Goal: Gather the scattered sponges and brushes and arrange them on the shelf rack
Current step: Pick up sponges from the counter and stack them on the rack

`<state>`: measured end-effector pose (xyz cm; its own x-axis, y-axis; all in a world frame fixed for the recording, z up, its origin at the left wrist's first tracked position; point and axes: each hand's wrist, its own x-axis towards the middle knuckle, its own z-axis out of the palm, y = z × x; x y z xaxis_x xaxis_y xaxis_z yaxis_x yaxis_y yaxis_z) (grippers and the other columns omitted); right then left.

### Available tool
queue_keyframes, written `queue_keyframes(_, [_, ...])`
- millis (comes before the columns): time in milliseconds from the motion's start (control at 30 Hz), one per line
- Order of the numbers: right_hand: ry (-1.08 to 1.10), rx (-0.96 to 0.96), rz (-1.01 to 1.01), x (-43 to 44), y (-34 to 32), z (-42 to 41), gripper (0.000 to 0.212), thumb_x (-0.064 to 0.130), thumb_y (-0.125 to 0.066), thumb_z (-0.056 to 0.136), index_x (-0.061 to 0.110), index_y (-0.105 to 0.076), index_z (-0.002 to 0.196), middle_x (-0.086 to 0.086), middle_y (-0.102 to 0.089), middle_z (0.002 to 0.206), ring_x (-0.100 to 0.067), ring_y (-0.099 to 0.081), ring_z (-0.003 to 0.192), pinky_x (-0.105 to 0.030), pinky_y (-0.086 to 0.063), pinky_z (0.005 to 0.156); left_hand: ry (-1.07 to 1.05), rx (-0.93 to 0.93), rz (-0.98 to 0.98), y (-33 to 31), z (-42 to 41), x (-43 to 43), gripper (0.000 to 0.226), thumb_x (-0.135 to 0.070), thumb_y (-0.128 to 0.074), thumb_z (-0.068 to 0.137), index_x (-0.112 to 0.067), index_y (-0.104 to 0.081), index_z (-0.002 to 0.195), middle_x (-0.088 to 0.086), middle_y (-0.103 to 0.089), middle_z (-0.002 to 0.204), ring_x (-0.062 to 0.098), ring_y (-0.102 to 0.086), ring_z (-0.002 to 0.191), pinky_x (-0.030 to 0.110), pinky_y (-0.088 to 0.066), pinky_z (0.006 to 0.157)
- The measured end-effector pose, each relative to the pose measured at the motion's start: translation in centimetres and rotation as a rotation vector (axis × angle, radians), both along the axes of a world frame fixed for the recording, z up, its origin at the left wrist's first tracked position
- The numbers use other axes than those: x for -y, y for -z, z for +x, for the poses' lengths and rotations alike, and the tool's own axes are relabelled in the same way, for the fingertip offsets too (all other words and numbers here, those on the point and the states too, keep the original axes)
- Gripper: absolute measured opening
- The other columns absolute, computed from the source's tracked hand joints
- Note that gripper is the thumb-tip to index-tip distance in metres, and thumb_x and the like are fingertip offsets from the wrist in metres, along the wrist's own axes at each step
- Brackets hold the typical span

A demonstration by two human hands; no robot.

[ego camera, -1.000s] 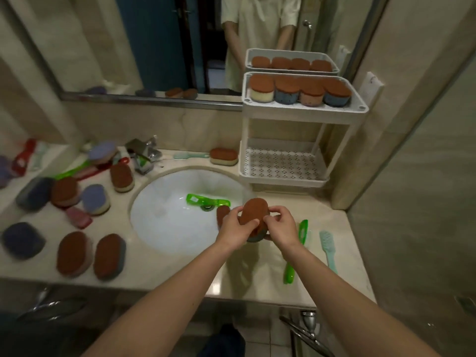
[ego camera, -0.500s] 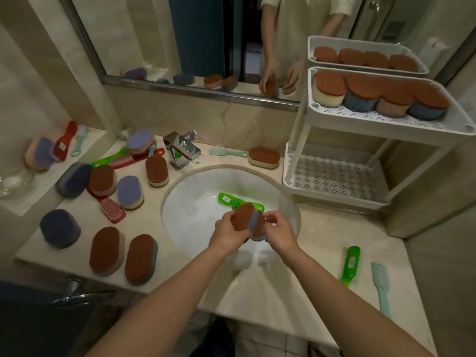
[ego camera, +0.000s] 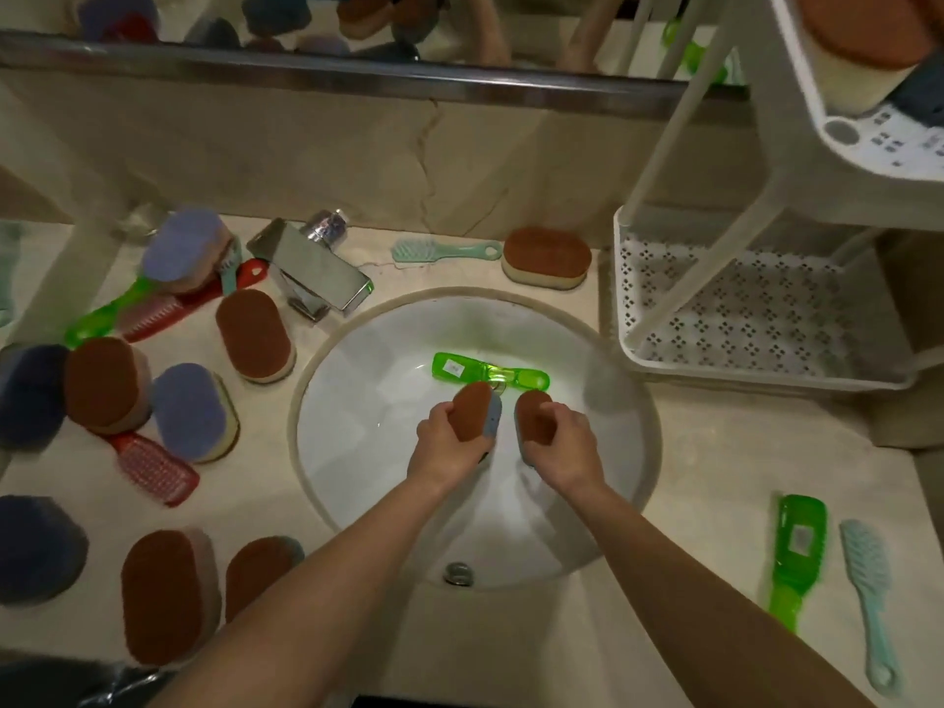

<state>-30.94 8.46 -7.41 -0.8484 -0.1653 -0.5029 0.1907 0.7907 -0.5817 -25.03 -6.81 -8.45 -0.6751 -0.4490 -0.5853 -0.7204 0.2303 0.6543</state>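
Status: partly done. The shelf rack (ego camera: 715, 268) stands at the right end of the counter (ego camera: 715, 477). Its upper tier (ego camera: 878, 166) carries at least one brown-topped sponge at the frame edge; the rest of that tier is cut off. None of the items shows on the lower tier (ego camera: 620, 278).

In hand: the left hand (ego camera: 442, 444) curls its fingers round a blue-bodied sponge (ego camera: 472, 408). The right hand (ego camera: 567, 447) grips a second sponge (ego camera: 534, 416) the same way. Both are held on edge, close together, over the sink basin (ego camera: 357, 426), well apart from the rack.

Outstanding: a green brush (ego camera: 490, 373) lies across the bottom of the basin, just beyond the hands. Behind the basin, a teal brush (ego camera: 444, 250) and a cream-bodied sponge (ego camera: 546, 258) lie near the rack's foot. On the right, a second green brush (ego camera: 797, 554) and a second teal brush (ego camera: 868, 600) lie side by side. The left of the counter carries the bulk: eight or so sponges, blurred at the edge, with a red brush (ego camera: 153, 470) and others partly buried.

Obstructions: the rack's slanted legs cross the opening of the lower tier, so loading from the front-left looks awkward — my judgement only. The faucet (ego camera: 316, 278) stands just beside the left cluster.
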Motion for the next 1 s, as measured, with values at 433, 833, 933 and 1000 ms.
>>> queue_keyframes(433, [-0.102, -0.033, 0.208, 1.8, 4.7, -1.0, 0.092, 0.020, -0.070, 0.080, 0.019, -0.014, 0.152, -0.006, -0.030, 0.147, -0.030, -0.029, 0.135, -0.043, -0.041, 0.101, 0.002, 0.033, 0.064, 3.5, -1.7, 1.3, 0.071, -0.029, -0.076, 0.072, -0.017, -0.039, 0.132, 0.010, -0.051, 0.129, 0.026, -0.059, 0.107, 0.044, -0.051, 0.093])
queue_keyframes(833, [0.088, 0.080, 0.039, 1.2, 3.6, -0.5, 0.075, 0.029, -0.062, 0.086, 0.022, -0.023, 0.149, -0.014, -0.042, 0.138, -0.035, -0.044, 0.126, -0.044, -0.042, 0.100, -0.020, 0.028, 0.090, 2.7, -0.9, 0.5, 0.068, -0.034, -0.072, 0.078, -0.013, -0.038, 0.133, 0.009, -0.053, 0.128, 0.025, -0.059, 0.108, 0.043, -0.050, 0.094])
queue_keyframes(933, [0.346, 0.220, -0.202, 1.6, 1.5, -0.3, 0.058, 0.022, -0.043, 0.093, 0.020, -0.029, 0.149, -0.011, -0.044, 0.144, -0.031, -0.046, 0.127, -0.044, -0.038, 0.107, -0.061, 0.027, 0.112, 1.7, -0.8, -0.3, 0.070, -0.036, -0.069, 0.079, -0.013, -0.034, 0.135, 0.011, -0.052, 0.131, 0.026, -0.058, 0.109, 0.035, -0.047, 0.090])
queue_keyframes(1000, [0.404, 0.277, -0.332, 1.5, -0.1, -0.1, 0.052, 0.015, -0.035, 0.093, 0.023, -0.036, 0.144, -0.007, -0.049, 0.141, -0.026, -0.051, 0.120, -0.046, -0.041, 0.106, -0.079, 0.020, 0.155, 0.4, -0.6, -1.1, 0.078, -0.041, -0.066, 0.079, -0.016, -0.027, 0.142, 0.010, -0.047, 0.137, 0.026, -0.055, 0.114, 0.033, -0.044, 0.092])
